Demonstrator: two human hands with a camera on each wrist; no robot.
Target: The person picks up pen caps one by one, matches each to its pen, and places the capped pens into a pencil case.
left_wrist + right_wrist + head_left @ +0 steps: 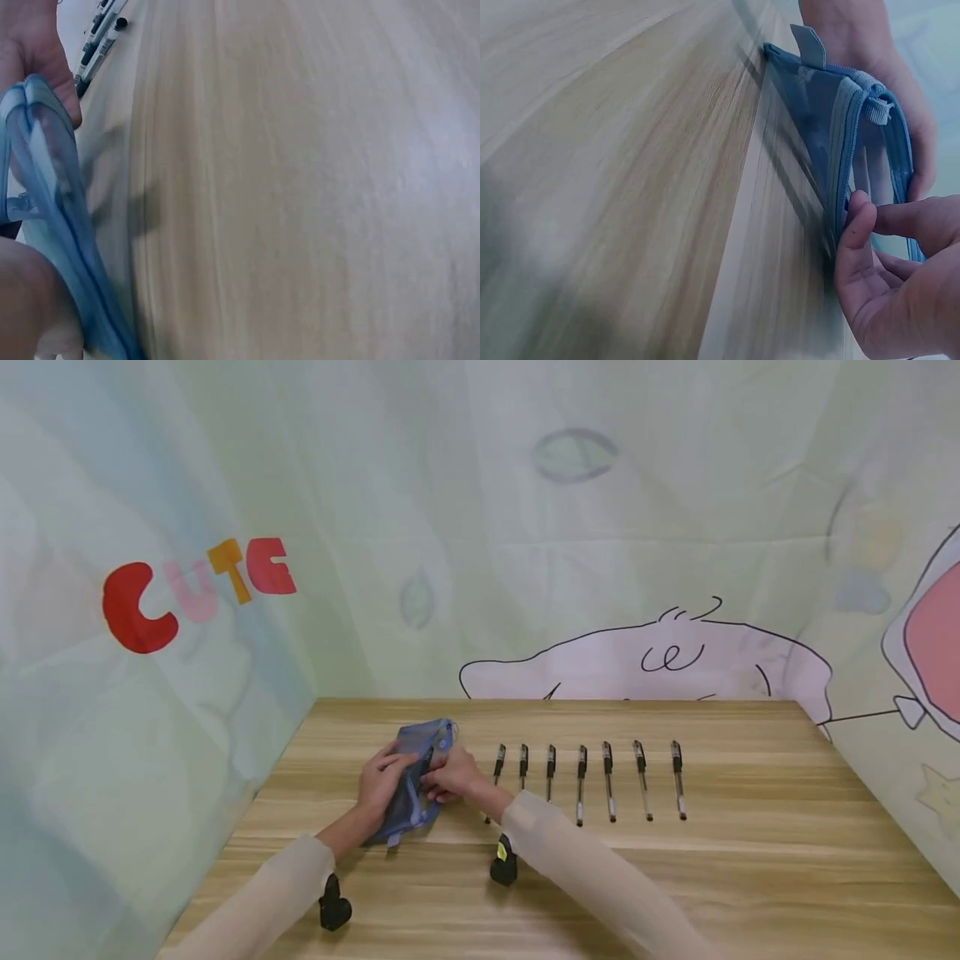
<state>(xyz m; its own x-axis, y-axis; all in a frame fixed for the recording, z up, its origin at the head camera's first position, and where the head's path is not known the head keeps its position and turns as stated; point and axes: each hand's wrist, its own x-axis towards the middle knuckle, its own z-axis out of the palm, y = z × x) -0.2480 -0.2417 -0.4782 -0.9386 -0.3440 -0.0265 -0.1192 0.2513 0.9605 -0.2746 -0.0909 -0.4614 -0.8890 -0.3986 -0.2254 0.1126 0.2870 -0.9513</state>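
A blue translucent zip pouch [408,806] stands tilted on the table at left of centre. My left hand [381,783] grips its left side, thumb near the mouth; in the left wrist view part of this hand [30,300] shows at the lower left. At the pouch's open mouth, the curled fingers of my right hand [453,774] pinch a thin dark thing that looks like a pen [427,760], mostly hidden. In the right wrist view, the thumb and finger of that hand [900,292] meet just inside the zipper edge [845,150].
Several black-capped clear pens [581,785] lie in a row to the right of the pouch, caps pointing away. The wooden table [750,877] ends at a printed backdrop [487,568] behind and at the sides. Black wrist cameras [504,860] sit on both forearms.
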